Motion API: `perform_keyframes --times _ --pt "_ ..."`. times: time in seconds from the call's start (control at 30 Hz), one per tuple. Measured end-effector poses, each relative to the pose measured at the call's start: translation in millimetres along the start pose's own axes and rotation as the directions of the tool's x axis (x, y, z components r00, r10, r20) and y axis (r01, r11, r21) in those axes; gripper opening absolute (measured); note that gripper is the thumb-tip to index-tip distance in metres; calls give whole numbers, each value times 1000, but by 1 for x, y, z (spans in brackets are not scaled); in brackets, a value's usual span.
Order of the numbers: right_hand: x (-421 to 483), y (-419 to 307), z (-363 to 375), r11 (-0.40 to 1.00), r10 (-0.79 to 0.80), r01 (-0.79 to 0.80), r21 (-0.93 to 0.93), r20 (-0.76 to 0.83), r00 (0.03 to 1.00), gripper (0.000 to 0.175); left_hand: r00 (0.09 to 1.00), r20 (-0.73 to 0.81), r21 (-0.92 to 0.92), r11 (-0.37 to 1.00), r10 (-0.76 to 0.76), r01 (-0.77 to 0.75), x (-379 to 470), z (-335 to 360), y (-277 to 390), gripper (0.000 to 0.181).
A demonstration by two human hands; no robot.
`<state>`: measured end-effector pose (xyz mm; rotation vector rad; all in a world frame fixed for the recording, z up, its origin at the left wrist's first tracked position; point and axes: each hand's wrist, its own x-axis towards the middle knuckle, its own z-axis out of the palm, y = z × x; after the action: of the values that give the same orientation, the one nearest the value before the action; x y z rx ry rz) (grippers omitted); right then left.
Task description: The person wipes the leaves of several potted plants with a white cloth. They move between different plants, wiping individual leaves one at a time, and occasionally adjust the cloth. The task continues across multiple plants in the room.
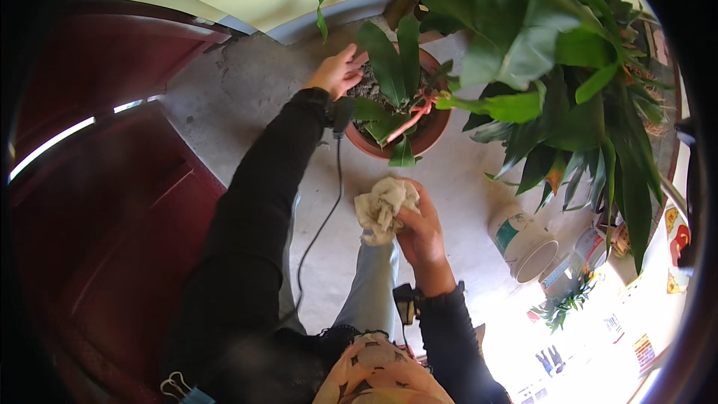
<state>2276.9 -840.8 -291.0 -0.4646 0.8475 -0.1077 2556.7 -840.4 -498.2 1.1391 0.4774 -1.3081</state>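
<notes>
My left hand [338,73] is at the left rim of a reddish-brown plant pot [367,146], its thumb and fingers apart. Whether it touches the rim I cannot tell. Soil fills the pot, and broad green leaves [386,62] rise from it. Red string [422,106] is tied around the stems. My right hand [422,230] grips a crumpled off-white cloth [384,207] in front of the pot, above my leg and the floor.
Large long-leaved plants [578,95] crowd the upper right. A white plastic bucket [521,241] lies tilted on the concrete floor [454,179]. Dark red door panels [112,219] stand at left. A black cable [320,230] hangs from my left wrist.
</notes>
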Motion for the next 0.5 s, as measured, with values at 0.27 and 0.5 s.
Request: perform_keyframes --times 0.27,0.5 --pt "12 -12 35 991 -128 126 -47 -44 991 52 969 108 -551 825 220 -126 54 14 5 35" --pt "50 -30 61 946 -284 283 -161 14 959 53 945 54 -478 839 322 -259 -13 -12 19 39"
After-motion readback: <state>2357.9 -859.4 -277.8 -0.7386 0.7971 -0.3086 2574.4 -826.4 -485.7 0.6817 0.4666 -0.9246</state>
